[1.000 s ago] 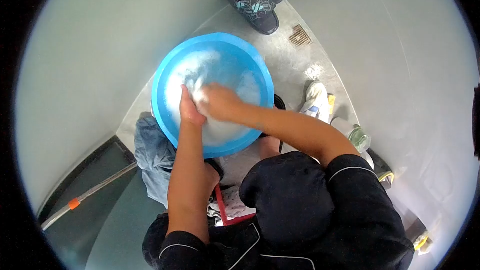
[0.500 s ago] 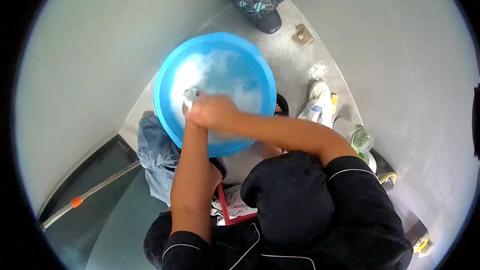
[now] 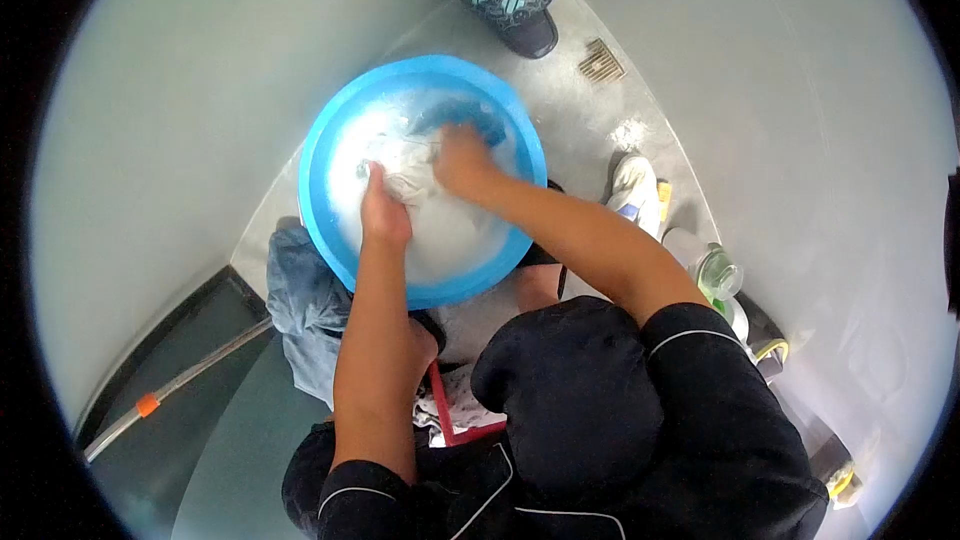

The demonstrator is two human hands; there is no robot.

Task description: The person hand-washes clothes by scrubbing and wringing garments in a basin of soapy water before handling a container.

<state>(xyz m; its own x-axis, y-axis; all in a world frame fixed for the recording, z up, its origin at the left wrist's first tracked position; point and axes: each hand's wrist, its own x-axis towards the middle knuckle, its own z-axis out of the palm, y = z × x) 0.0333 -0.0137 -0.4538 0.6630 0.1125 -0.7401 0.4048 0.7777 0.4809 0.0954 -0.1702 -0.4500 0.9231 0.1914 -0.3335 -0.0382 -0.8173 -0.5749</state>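
Observation:
A blue basin [image 3: 313, 150] of sudsy water stands on the floor in front of me. Inside it, a wet white cloth [image 3: 412, 175] lies bunched between my hands, partly under foam. My left hand [image 3: 386, 210] is closed on the near left side of the cloth, thumb uppermost. At the cloth's right side my right hand [image 3: 463, 162], a little smeared by motion, has its fingers curled round part of it; its fingertips are hidden.
Dark patterned slippers [image 3: 510, 5] lie beyond the basin, near a floor drain [image 3: 601, 61]. White shoes [image 3: 633, 185] and a clear bottle [image 3: 718, 272] stand along the right wall. Blue-grey fabric [image 3: 305, 290] hangs left of the basin. A metal pole [image 3: 190, 378] is at lower left.
My hands were together at the basin's left side, the right over the left. Now they are apart, with the right moved away and to the right, and the white cloth spreads between them.

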